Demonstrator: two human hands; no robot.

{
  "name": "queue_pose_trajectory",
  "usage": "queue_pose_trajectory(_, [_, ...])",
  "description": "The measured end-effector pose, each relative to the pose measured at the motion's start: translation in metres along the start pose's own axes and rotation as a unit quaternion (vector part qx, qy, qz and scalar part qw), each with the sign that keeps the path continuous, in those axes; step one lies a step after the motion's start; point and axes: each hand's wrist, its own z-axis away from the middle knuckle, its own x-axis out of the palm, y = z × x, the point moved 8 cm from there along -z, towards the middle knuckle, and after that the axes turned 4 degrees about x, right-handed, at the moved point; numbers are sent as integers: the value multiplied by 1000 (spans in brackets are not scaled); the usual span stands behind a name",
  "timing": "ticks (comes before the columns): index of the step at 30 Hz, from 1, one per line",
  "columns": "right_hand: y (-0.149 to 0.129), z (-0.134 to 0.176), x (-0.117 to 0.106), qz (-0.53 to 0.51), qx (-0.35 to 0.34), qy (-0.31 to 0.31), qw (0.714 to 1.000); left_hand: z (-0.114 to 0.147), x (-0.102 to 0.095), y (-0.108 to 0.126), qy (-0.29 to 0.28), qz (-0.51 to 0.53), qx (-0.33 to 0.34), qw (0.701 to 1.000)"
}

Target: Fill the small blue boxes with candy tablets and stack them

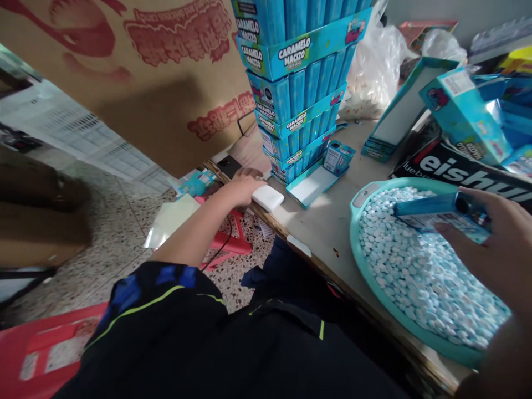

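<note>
My right hand (499,238) grips a small blue candy box (432,209), thumb on the near side, and holds it tilted over a turquoise basin (356,235). Many small white and pale blue wrapped candies (399,266) fill the basin, and the box's far end is low against them. At the table's edge, my left hand (248,185) rests with its fingers loosely bent and partly hidden, and nothing shows in it. A white rounded device (268,198) lies beside its wrist, and a dark phone-like object (228,165) is just beyond.
A tall stack of blue display trays (297,122) filled with boxes stands behind. In front of it, an open tray (311,185) holds one small box (336,158). A large carton (166,83) rises at left. Blue packaging (461,105) and a clear bag (374,66) crowd the back right.
</note>
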Motion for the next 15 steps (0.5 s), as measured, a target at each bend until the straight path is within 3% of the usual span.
queue_pose_trajectory(2, [-1,1,-1,-4,-1,1,1000,4,-17,-6,92,-41,-4,995])
queue_pose_trajectory(6, [-4,1,-3,-9,-6,9,1000,15,-63,-44,265,-26,-123,956])
queue_pose_trajectory(8, [-2,1,-2,-13,-6,7,1000,13,-92,-43,336,0,-126,933])
queue_pose_trajectory(10, [4,2,1,-20,-8,7,1000,9,-126,-16,421,40,-99,901])
queue_pose_trajectory(12, [10,3,3,-26,-29,22,999,5,-154,30,493,86,-118,857])
queue_pose_trajectory(15, [12,5,-1,-38,-63,75,994,-13,-173,121,502,153,-193,829])
